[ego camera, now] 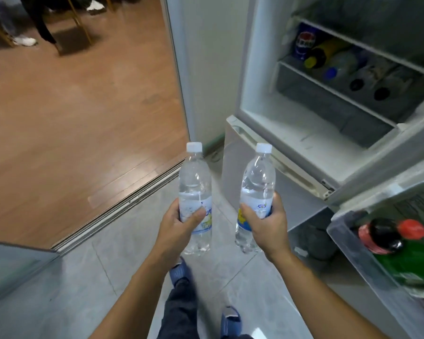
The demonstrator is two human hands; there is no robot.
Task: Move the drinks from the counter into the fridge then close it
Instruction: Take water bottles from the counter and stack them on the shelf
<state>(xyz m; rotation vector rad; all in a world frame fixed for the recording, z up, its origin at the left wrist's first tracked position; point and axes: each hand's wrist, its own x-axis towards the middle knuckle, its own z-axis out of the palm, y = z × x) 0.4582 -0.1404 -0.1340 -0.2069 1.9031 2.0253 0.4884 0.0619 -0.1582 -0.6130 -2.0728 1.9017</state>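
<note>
My left hand grips a clear water bottle with a white cap, held upright. My right hand grips a second clear water bottle of the same kind, also upright. Both bottles are in front of the open fridge at the right. Several drinks lie on a fridge shelf, among them a blue can and a yellow-capped bottle. The open fridge door's rack at the lower right holds dark bottles with red caps and a green bottle.
A sliding-door track divides the grey tile floor from wooden flooring at the left. Chair legs and another person's shoes are at the far upper left. My feet in blue slippers stand on the tiles below.
</note>
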